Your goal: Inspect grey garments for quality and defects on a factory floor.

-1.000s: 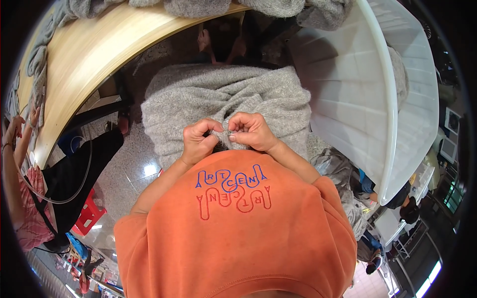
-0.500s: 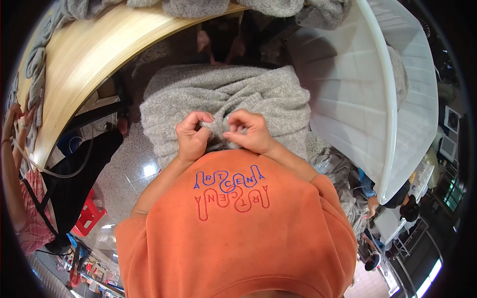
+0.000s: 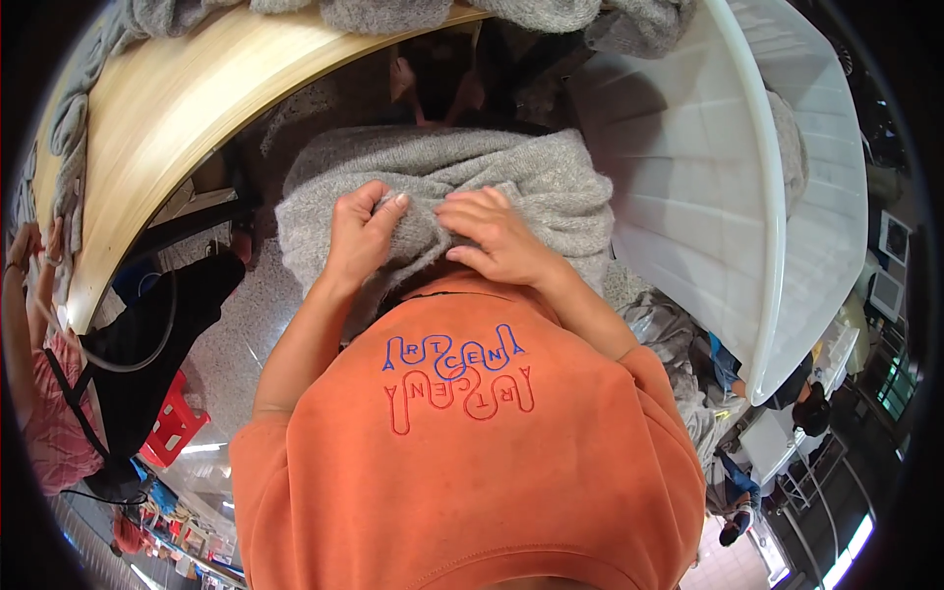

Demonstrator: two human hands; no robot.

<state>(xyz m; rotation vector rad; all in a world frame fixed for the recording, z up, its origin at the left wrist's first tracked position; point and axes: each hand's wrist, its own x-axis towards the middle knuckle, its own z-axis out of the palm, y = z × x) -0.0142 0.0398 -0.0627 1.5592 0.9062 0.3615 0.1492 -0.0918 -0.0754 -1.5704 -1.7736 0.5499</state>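
A grey knitted garment (image 3: pixel 442 162), soft and bunched in folds, lies across my lap below the orange shirt. My left hand (image 3: pixel 362 234) is closed on its near part, thumb and forefinger pinching a fold. To the right, my right hand (image 3: pixel 497 234) rests on the knit with its fingers stretched over it and the thumb apart from them. A gap separates the two hands, and wrinkled knit shows between them. The near edge of the garment is lifted toward my shirt, with a dark hollow under it. Fingertips of the left hand are partly hidden.
A curved pale wooden table (image 3: pixel 187 93) arches at the upper left, with grey knits (image 3: pixel 383 12) along its far edge. A big white plastic bin (image 3: pixel 688 147) stands at right. At far left a co-worker's hands (image 3: pixel 39 251) touch knitwear; a red stool (image 3: pixel 177 423) stands below.
Both hands have moved slightly away from me over the knit. The right hand has opened from a pinch to stretched fingers. The near edge of the garment has lifted.
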